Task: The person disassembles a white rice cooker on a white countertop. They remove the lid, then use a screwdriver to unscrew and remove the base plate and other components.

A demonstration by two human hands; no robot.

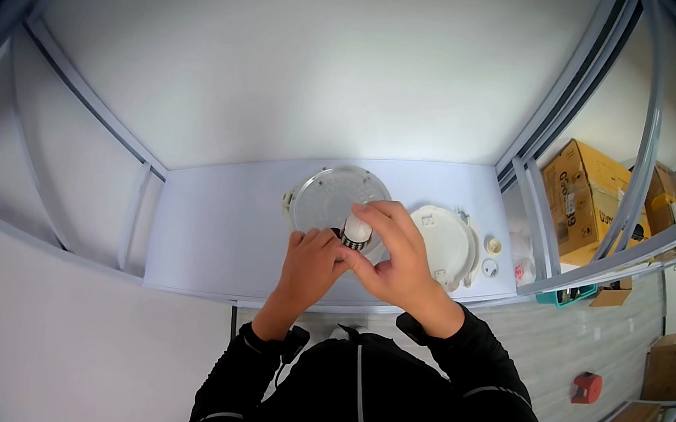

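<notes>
Above the white workbench (217,211), my two hands meet around a small white cylinder (357,228) with a rounded top and a dark ribbed lower end. My right hand (402,259) curls around it from the right, index finger over the top and thumb beneath. From the left, my left hand (311,266) is closed at the ribbed end; its fingertips are partly hidden. Behind the hands lies a round silvery disc (331,197) with a pale rim, its near part covered by them. A white round shallow housing (443,245) rests to the right of my right hand.
Right of the housing sit a cream ring-shaped part (493,245) and a small white disc (490,269). A pale frame (530,199) borders the bench's right side. Beyond it stand cardboard boxes (577,197), a teal bin (561,296) and a red stool (586,388).
</notes>
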